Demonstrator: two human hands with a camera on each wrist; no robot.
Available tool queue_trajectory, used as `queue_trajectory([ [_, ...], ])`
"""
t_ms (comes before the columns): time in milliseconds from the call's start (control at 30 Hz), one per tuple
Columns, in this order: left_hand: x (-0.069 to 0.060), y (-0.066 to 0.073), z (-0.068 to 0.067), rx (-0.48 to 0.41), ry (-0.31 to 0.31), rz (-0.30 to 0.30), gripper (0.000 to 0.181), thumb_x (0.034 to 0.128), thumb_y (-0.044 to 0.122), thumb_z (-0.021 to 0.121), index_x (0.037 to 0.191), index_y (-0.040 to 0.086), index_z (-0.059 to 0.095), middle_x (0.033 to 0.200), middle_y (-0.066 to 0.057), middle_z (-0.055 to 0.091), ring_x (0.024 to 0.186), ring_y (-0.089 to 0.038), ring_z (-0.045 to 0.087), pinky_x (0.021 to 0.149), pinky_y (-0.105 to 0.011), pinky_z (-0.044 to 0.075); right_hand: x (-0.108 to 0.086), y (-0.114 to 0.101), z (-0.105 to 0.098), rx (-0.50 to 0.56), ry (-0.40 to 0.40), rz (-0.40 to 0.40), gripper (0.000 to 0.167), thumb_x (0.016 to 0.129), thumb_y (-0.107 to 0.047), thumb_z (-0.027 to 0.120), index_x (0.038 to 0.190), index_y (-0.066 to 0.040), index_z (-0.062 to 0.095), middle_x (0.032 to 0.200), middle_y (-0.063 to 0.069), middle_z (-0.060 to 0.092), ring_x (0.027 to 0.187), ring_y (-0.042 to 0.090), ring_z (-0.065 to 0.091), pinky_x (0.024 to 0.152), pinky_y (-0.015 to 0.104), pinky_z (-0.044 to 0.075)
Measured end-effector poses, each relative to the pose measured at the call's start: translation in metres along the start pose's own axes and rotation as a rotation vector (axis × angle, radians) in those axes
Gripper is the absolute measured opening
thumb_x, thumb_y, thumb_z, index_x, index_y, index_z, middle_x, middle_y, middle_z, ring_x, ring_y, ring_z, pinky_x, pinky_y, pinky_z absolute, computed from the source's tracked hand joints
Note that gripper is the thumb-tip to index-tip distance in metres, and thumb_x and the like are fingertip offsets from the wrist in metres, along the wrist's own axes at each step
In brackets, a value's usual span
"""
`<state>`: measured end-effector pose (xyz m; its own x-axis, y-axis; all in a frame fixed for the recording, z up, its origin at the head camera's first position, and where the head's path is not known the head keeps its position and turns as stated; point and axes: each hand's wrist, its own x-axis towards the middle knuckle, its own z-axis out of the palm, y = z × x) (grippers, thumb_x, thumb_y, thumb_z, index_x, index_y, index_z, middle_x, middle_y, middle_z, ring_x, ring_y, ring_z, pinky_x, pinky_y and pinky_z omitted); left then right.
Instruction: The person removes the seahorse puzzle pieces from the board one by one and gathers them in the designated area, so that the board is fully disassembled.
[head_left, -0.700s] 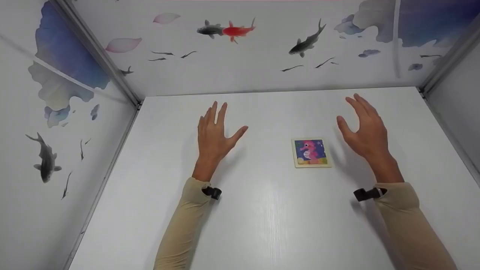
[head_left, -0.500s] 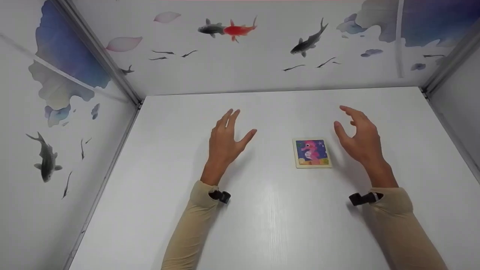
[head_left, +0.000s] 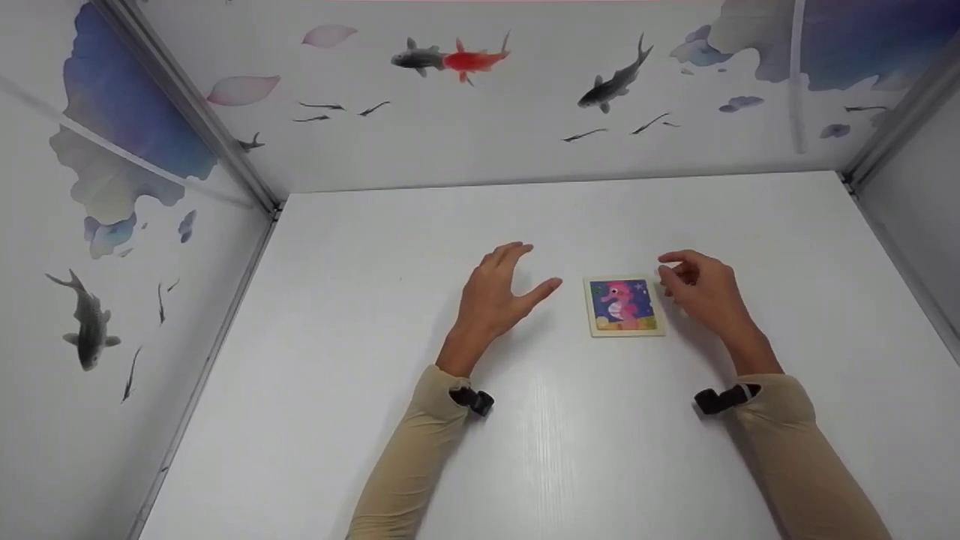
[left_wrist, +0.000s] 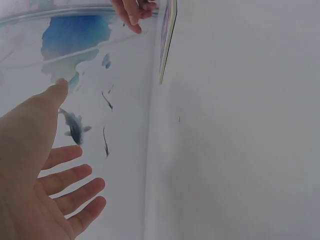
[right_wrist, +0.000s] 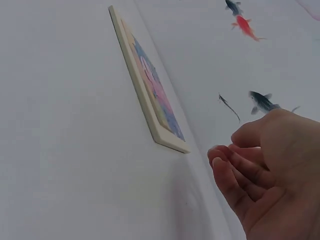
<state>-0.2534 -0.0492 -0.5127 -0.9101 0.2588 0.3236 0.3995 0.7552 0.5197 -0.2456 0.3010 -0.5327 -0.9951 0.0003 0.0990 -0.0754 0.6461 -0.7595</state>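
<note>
Lying flat on the worktop (head_left: 547, 465), the square seahorse board (head_left: 624, 306) has its plain lower edge nearest. It looks light and stiff, likely thin wood or card, and not very fragile, though its smooth face may be slippery. The pale rim (right_wrist: 162, 137) seems the best hold: pinch it at the left and right sides and lift level, since I cannot tell whether the picture layer (right_wrist: 155, 82) is loose. Neither grip holds anything. The left hand (head_left: 491, 296) has thumb and fingers spread, the thumb toward the board's left side with a gap between. The right hand (head_left: 705, 292) is just beside the right edge, near the upper corner, fingers loosely bent toward the thumb. Beyond the worktop stands the back wall (head_left: 510, 154), with painted fish (head_left: 477, 61).
</note>
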Motion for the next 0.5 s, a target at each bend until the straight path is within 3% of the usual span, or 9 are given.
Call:
queue_trajectory([
  [167, 0.001, 0.012, 0.014, -0.067, -0.105, -0.017, 0.082, 0.0937, 0.076, 0.068, 0.152, 0.019, 0.061, 0.156, -0.004, 0.062, 0.147, -0.024, 0.057, 0.119, -0.043, 0.05, -0.001, 0.008, 0.003, -0.01, -0.091, 0.06, 0.04, 0.11, -0.038, 0.064, 0.138, -0.01, 0.07, 0.105, 0.015, 0.073, 0.086, 0.023, 0.064, 0.067, 0.019, 0.053],
  [333, 0.004, 0.023, 0.028, -0.161, -0.228, -0.025, 0.081, 0.0963, 0.071, 0.069, 0.156, 0.016, 0.058, 0.158, -0.004, 0.06, 0.15, -0.023, 0.053, 0.121, -0.041, 0.048, -0.003, 0.012, 0.006, 0.007, -0.093, 0.096, 0.041, 0.11, -0.042, 0.063, 0.138, -0.014, 0.071, 0.115, 0.013, 0.072, 0.098, 0.024, 0.059, 0.073, 0.016, 0.05],
  [500, 0.009, 0.034, 0.043, -0.183, -0.295, 0.022, 0.072, 0.1005, 0.054, 0.074, 0.156, 0.012, 0.056, 0.155, -0.006, 0.062, 0.148, -0.024, 0.054, 0.123, -0.04, 0.047, -0.005, 0.014, 0.008, 0.03, -0.095, 0.087, 0.041, 0.11, -0.043, 0.062, 0.139, -0.016, 0.071, 0.12, 0.012, 0.072, 0.103, 0.024, 0.058, 0.077, 0.013, 0.047],
])
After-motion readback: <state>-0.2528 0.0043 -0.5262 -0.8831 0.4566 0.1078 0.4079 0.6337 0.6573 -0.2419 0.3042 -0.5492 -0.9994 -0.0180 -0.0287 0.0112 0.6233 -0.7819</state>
